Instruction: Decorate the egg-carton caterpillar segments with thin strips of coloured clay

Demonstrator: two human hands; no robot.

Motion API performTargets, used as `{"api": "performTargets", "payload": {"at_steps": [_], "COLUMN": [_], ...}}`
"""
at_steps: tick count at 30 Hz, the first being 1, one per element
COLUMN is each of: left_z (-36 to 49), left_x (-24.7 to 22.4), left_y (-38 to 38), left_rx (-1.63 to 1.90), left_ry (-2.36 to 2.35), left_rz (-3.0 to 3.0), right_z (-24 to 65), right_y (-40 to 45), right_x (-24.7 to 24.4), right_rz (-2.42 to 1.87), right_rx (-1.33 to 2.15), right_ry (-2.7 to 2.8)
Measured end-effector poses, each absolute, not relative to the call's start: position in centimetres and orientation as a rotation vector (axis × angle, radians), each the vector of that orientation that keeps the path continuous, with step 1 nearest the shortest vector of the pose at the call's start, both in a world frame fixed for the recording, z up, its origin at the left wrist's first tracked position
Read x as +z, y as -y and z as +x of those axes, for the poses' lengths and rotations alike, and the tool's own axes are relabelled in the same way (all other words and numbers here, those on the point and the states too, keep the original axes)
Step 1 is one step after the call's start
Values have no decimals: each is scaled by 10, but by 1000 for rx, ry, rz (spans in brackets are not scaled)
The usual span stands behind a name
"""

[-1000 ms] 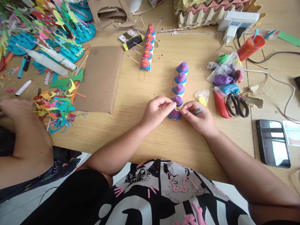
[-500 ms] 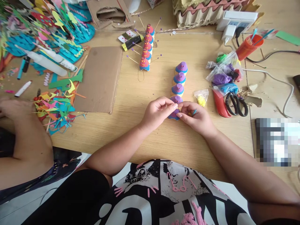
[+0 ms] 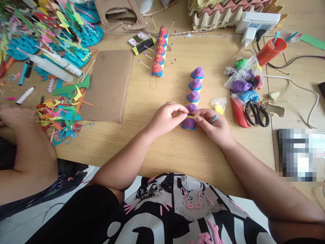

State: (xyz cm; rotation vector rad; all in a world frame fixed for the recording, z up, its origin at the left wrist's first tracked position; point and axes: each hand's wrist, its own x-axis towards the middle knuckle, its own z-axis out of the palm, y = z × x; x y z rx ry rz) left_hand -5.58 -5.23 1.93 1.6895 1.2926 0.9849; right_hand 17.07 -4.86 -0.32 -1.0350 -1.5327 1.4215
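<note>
A strip of egg-carton cups [image 3: 194, 97], topped with purple and blue clay and smiling faces, lies lengthwise in front of me. My left hand [image 3: 170, 118] is at the left side of its near end, thumb and forefinger closed in on the second-nearest cup. From the other side my right hand [image 3: 213, 125] touches the same cup with its thumb and forefinger. A thin teal tool [image 3: 214, 119] is tucked in the curled fingers of my right hand. The nearest purple cup [image 3: 189, 123] shows its face between my hands.
A red-and-blue cup strip [image 3: 159, 54] with stick legs stands farther back. To the right are a bag of yellow clay [image 3: 218, 106], clay bags [image 3: 241, 85], black-handled scissors [image 3: 256, 114] and an orange cup [image 3: 271, 51]. Cardboard [image 3: 106, 86] and another person's arm [image 3: 27, 142] are left.
My left hand has shifted slightly left and down, uncovering the nearest cup's face. My right hand has moved slightly right, and more of the teal tool shows.
</note>
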Motion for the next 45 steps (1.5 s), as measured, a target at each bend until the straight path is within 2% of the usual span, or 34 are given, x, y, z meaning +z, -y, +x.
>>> {"api": "performTargets", "payload": {"at_steps": [11, 17, 21, 31, 36, 45], "left_z": [-53, -49, -46, -46, -46, -43], "left_x": [10, 16, 22, 19, 19, 23], "left_y": [51, 52, 57, 63, 62, 61], "left_rx": [934, 1133, 1240, 1077, 1114, 1231], "left_ry": [-1285, -1291, -1295, -1296, -1309, -1253], "left_rz": [1694, 1711, 1983, 2466, 2402, 1926], "right_z": [170, 169, 170, 171, 169, 172], "right_y": [48, 50, 49, 46, 47, 45], "right_x": [4, 10, 13, 9, 12, 2], "right_rz": [-1057, -1057, -1057, -1043, -1023, -1019], "right_rx": [1400, 1401, 1368, 1367, 1448, 1462], "right_ry": [1536, 1543, 1572, 1583, 1494, 1362]}}
